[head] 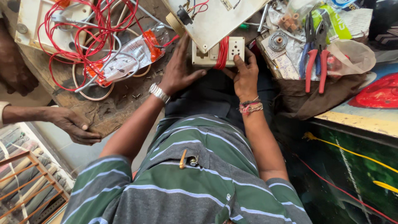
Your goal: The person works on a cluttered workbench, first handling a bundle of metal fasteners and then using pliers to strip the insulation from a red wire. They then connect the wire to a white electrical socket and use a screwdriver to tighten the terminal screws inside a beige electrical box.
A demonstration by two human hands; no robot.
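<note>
A worn wooden worktop (112,105) is carrying most of the clutter, and a pale panel (215,20) is lying tilted across its upper middle, overhanging the switch box (213,53) and hiding its far edge. A loose tangle of red wire (89,37) is sprawling over the worktop's left part, looping across a cream board (31,18) and a white cable (83,83). A clear plastic bag (128,56) with orange ends is lying under those loops; what it is holding cannot be made out. To the right, a brown cloth (323,97) is draping over the edge, with pliers (315,62) with red handles lying above it beside a second, blue-handled pair (309,39). A thin plastic bag (352,56) is sitting just beside the pliers, its contents unclear. Another person's hand (76,126) is resting on the worktop's near left edge, well apart from the box.

The switch box, wrapped by a band of red wire (222,53), is sitting at the worktop's near edge, between the two hands. The left hand (180,68) is pressing its side, fingers spread flat and thumb under, so its grip is loose rather than closed. The right hand (245,76) is gripping the box's right end, thumb on its face beside the socket holes (237,46).
</note>
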